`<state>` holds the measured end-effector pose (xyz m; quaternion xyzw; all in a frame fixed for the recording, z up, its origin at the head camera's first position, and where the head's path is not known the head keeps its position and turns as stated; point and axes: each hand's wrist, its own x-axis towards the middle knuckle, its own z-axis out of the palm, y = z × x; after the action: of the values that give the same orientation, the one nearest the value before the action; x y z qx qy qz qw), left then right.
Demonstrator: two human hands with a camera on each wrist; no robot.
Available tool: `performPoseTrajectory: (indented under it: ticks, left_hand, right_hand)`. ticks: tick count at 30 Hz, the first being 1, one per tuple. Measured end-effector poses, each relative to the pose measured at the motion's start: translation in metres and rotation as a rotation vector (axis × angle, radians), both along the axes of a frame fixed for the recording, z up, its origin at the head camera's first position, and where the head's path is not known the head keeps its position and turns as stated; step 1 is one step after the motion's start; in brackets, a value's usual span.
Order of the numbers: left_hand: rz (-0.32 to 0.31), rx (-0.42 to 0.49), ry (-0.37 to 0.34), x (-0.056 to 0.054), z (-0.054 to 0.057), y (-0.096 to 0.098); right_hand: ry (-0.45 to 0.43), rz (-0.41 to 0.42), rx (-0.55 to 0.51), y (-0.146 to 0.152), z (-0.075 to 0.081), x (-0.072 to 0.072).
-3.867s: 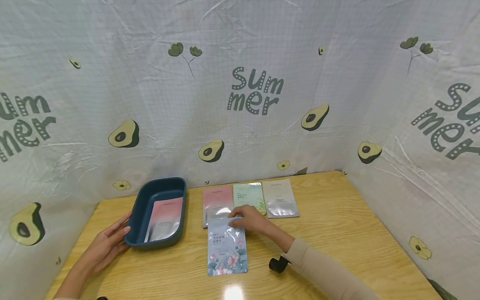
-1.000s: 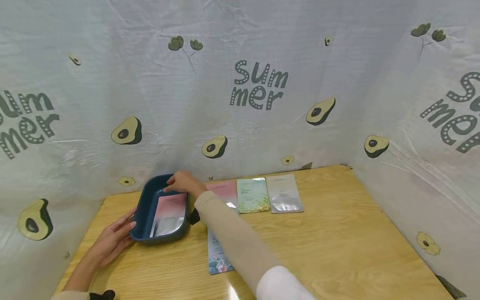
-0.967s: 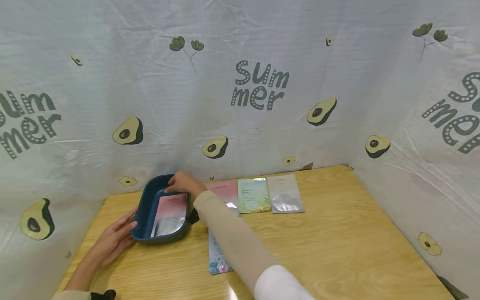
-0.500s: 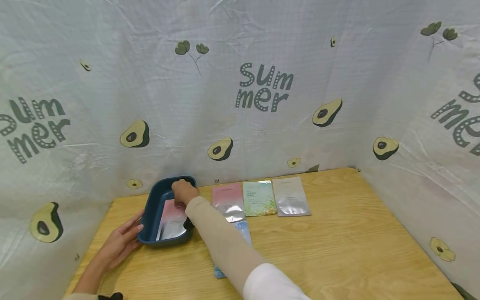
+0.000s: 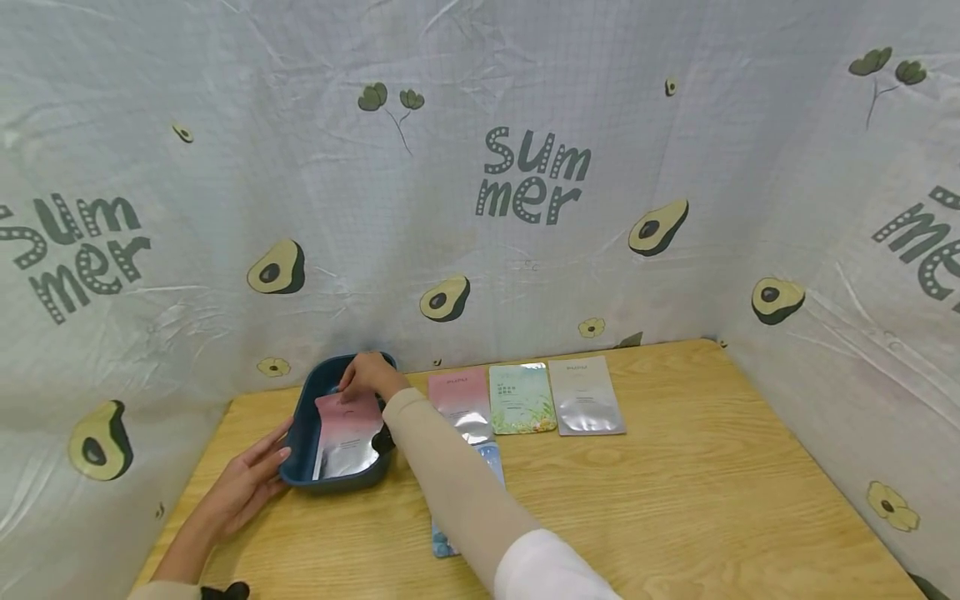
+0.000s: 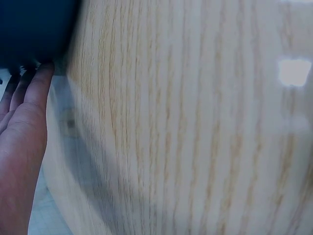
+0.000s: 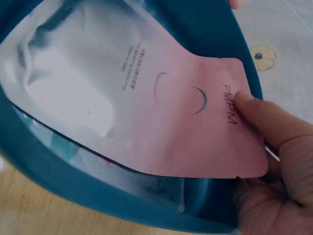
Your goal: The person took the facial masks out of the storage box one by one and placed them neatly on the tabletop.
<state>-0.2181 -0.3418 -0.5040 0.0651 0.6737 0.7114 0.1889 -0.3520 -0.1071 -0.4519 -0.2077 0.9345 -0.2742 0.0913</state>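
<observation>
Pink-and-silver foil sachet [image 5: 347, 433] lay inside the dark blue oval plastic tub [image 5: 300, 433], in the lower left part of the head view; its pink top end was lifted toward the far rim. The largest thing was the wooden table [image 5: 675, 500], which filled the lower half of the frame, with a white cloth [image 5: 450, 250] printed with avocados and the word "Summer" standing behind it. The tub stood at the left of the table. The left hand [image 5: 243, 487] lay flat with straight fingers against the near left wall of the tub, so it was not clamped on anything; in the left wrist view its fingertips [image 6: 43, 73] touched the dark wall. The right hand [image 5: 367, 377] reached across into the tub and pinched the pink top edge of the sachet between thumb [image 7: 266, 120] and fingers.

Right of the tub three sachets lay in a row: pink [image 5: 459, 402], green [image 5: 520, 398] and grey [image 5: 585, 396]. A blue flowered sachet [image 5: 491, 462] lay lower in the frame, mostly hidden by the beige sleeve [image 5: 450, 483].
</observation>
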Motion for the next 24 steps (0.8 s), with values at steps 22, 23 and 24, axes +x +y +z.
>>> performPoseTrajectory:
  ticks: [22, 23, 24]
  left_hand:
    - [-0.018, 0.034, -0.039, -0.002, 0.005, 0.0]
    - [-0.01, 0.017, -0.042, -0.002, 0.006, 0.0]
    - [-0.003, 0.003, -0.048, -0.002, 0.006, 0.0]
  right_hand:
    - [-0.126, -0.052, -0.29, 0.005, -0.006, 0.009]
    - [-0.126, -0.053, -0.294, 0.005, -0.006, 0.009]
    - [-0.125, -0.052, -0.3, 0.004, -0.006, 0.009]
